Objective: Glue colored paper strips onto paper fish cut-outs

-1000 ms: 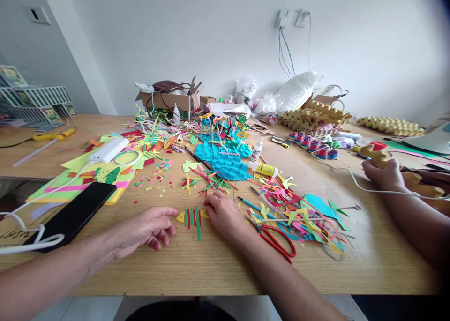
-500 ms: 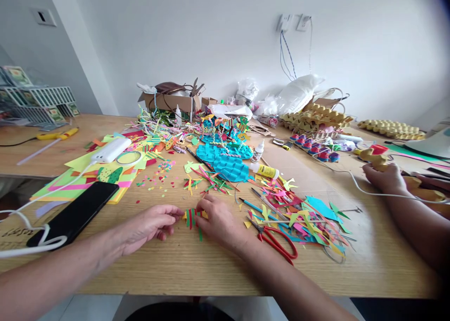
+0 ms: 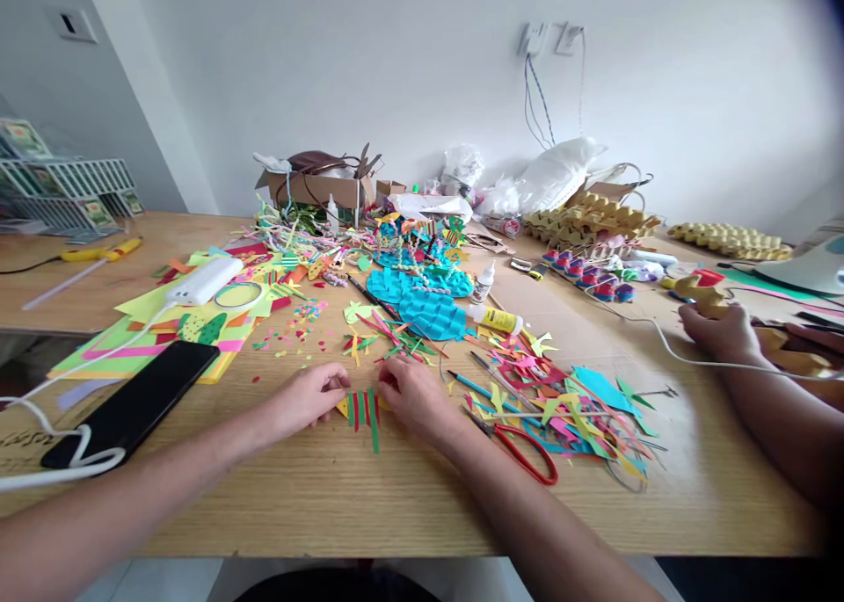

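Observation:
A small yellow paper piece with red and green paper strips (image 3: 361, 409) lies between my hands on the wooden table. My left hand (image 3: 309, 395) is closed, thumb and fingers pinching its yellow left end. My right hand (image 3: 412, 395) is closed at the right end, its fingertips beside a green strip that hangs down past the lower edge. Red-handled scissors (image 3: 524, 451) lie just right of my right wrist, next to colourful paper scraps (image 3: 567, 409).
A black phone (image 3: 132, 400) and a white power bank (image 3: 206, 279) lie left, by stacked coloured paper. Ahead are a blue paper model (image 3: 428, 308), a yellow glue bottle (image 3: 498, 319) and a white glue bottle (image 3: 483, 283). At right, another person's hand (image 3: 722, 334) holds egg-carton pieces.
My hands have shifted slightly apart, uncovering more of the striped paper. The green strip now shows its length more fully. The view has turned a little.

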`<state>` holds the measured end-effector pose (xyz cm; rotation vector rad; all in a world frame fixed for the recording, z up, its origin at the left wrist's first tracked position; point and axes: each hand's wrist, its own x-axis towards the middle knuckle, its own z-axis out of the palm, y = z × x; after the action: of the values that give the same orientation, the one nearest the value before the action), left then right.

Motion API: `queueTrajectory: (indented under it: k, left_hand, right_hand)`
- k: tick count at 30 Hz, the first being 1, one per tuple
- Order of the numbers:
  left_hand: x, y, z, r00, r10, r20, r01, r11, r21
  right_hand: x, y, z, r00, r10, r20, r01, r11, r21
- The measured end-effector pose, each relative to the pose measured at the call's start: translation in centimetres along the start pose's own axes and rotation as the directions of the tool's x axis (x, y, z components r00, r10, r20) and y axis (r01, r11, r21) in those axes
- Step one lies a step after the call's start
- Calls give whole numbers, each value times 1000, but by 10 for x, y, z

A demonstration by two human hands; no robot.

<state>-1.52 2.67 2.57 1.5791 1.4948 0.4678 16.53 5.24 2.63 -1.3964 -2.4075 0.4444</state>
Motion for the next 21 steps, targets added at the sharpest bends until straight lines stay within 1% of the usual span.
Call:
queueTrajectory:
  k: [3,6,11,21]
  left_hand:
    - [11,-4,1,1000,21,-21,-20,999,43]
    - [15,-5,1,998,55,-23,-54,996,70]
    - [13,-3,2,995,97,-22,-95,993,75]
    - [8,11,1,994,97,43,-97,995,-13]
  right_hand:
    - [-1,4,3,1000,15,-5,-15,999,31]
    - [0,6,3,1000,21,-8,-21,998,59]
    - [1,8,1,1000,30,-9,-29,996,90]
    - [1,8,0,999,35,-15,-33,993,113]
